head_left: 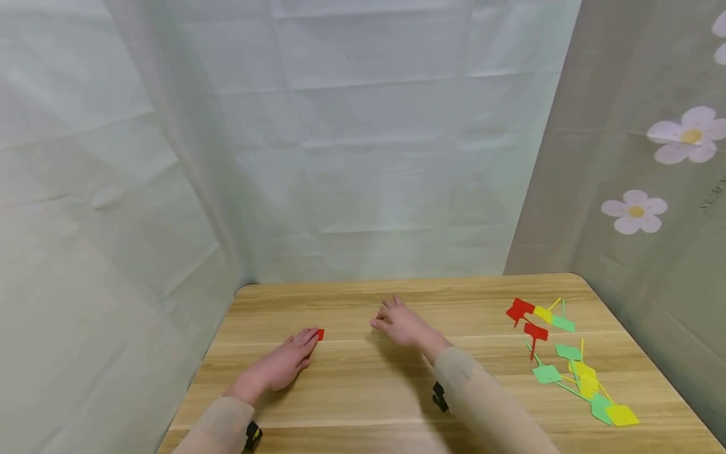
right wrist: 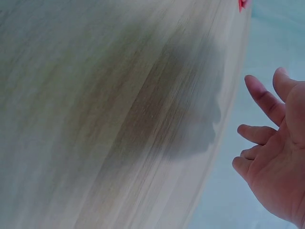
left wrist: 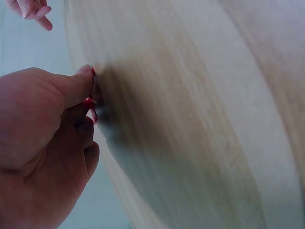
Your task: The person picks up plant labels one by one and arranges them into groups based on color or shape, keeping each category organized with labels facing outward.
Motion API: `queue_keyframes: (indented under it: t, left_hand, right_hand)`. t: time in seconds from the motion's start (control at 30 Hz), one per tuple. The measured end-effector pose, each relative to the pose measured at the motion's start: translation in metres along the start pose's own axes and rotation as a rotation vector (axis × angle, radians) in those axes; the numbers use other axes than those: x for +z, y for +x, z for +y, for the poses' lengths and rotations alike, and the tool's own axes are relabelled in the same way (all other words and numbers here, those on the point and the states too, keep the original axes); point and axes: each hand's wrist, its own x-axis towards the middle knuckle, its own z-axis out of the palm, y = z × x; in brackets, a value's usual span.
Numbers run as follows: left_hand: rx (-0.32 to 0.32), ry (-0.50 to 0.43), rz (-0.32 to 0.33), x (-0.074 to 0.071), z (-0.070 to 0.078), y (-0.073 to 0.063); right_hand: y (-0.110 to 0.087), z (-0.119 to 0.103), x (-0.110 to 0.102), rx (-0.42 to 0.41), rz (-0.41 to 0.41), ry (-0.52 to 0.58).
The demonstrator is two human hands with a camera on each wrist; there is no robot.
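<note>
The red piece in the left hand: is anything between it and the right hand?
Nothing visible stands between the right hand and the red piece; only wooden tabletop shows there in the head view. The coloured tags lie off to the right.

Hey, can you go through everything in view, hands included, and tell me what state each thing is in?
Left hand: pinching a red piece
Red piece: pinched, mostly hidden
Right hand: holding nothing, hovering above the table
Red tags: lying on the table
Green tags: lying there too
Yellow tags: same, partly overlapping green ones
Cloth backdrop: hanging, creased
</note>
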Motion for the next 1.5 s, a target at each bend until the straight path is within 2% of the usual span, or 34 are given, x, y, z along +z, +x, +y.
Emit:
queue_keyframes:
  t: [0.3, 0.57, 0.83, 1.1, 1.27, 1.5]
  left_hand:
    - [-0.051, -0.042, -0.016, 0.002, 0.003, 0.002]
    - [-0.049, -0.07, -0.016, 0.002, 0.003, 0.001]
    - [-0.045, -0.089, 0.008, 0.002, 0.005, 0.0]
    - [-0.061, -0.126, 0.012, 0.003, 0.005, -0.002]
    - [-0.064, -0.124, 0.008, 0.005, 0.003, -0.001]
    - [-0.1, -0.105, -0.013, 0.005, 0.004, 0.002]
  right_hand:
    - [-0.001, 0.005, 0.002, 0.0, 0.003, 0.027]
    - [-0.003, 0.009, 0.002, 0.0, -0.005, 0.049]
    - [-0.013, 0.025, -0.004, 0.036, 0.032, 0.081]
    - [-0.034, 0.051, -0.021, 0.062, 0.084, 0.109]
    - [-0.052, 0.069, -0.037, 0.097, 0.121, 0.104]
    - [-0.082, 0.099, -0.063, 0.142, 0.193, 0.097]
